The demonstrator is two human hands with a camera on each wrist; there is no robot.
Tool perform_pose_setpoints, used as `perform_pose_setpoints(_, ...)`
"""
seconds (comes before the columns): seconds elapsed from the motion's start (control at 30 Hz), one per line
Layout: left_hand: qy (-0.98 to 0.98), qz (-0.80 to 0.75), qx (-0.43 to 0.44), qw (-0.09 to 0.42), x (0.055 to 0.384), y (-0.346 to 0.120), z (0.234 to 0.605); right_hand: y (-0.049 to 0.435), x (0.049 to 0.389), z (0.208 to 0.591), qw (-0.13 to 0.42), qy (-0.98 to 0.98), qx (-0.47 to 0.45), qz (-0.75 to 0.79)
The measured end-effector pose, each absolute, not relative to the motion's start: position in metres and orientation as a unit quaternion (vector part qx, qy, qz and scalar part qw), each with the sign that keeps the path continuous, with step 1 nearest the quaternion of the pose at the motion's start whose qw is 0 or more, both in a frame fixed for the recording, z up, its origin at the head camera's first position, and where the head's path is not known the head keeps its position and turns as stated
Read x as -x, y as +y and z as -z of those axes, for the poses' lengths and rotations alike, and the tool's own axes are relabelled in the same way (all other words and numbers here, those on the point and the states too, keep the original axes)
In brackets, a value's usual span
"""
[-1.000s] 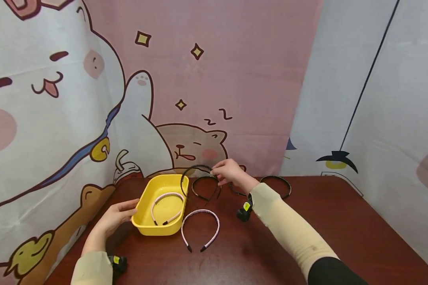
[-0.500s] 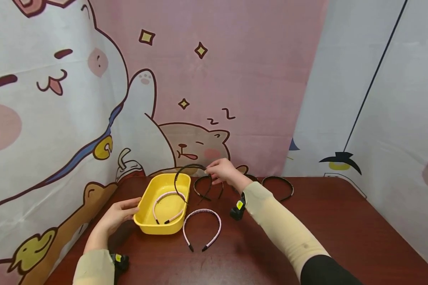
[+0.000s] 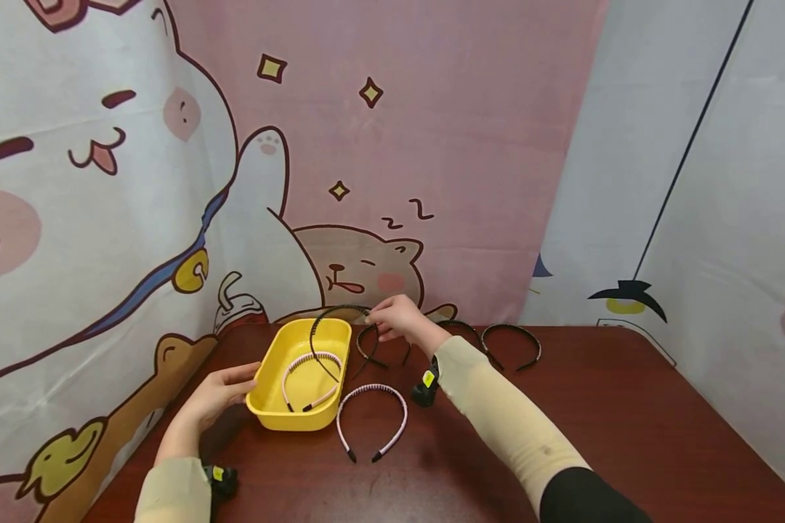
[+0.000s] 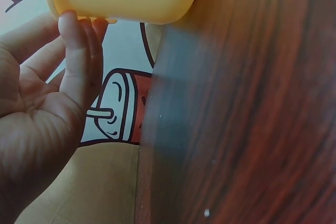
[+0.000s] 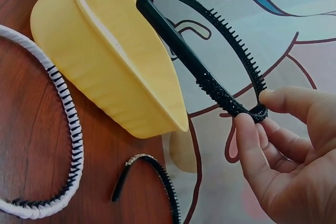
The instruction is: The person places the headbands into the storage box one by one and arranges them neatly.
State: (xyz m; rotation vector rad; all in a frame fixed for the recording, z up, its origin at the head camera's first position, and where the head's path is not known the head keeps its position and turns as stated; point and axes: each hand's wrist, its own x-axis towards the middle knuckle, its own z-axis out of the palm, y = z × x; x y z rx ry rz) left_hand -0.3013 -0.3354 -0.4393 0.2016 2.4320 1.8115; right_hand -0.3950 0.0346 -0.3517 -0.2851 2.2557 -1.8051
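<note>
My right hand [image 3: 397,318] pinches a black toothed headband [image 5: 184,53] at its curved top, between thumb and fingers. The headband is raised, its ends toward the yellow plastic basin [image 3: 286,421], and in the head view it overlaps the basin's right rim. My left hand [image 3: 212,398] holds the basin's left rim, thumb and fingertips at its edge in the left wrist view. Inside the basin lies a pink headband [image 3: 314,355] with dark teeth. A second pink headband [image 3: 371,387] lies on the table just right of the basin.
Several black headbands lie along the table's back edge, one partly behind my right hand; the rightmost black headband [image 3: 512,326] is fully visible. A cartoon-printed cloth [image 3: 471,145] stands behind the brown table [image 3: 602,421].
My right hand has moved left, bringing the black headband over the basin's right side. The left hand stays at the rim. More of the back headbands now shows.
</note>
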Motion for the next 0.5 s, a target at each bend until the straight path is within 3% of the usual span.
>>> perform_pose_setpoints(0.5, 0.803, -0.591, -0.060, 0.048, 0.301, -0.335, 0.439, 0.006, 0.393, 0.359, 0.134, 0.761, 0.087, 0.628)
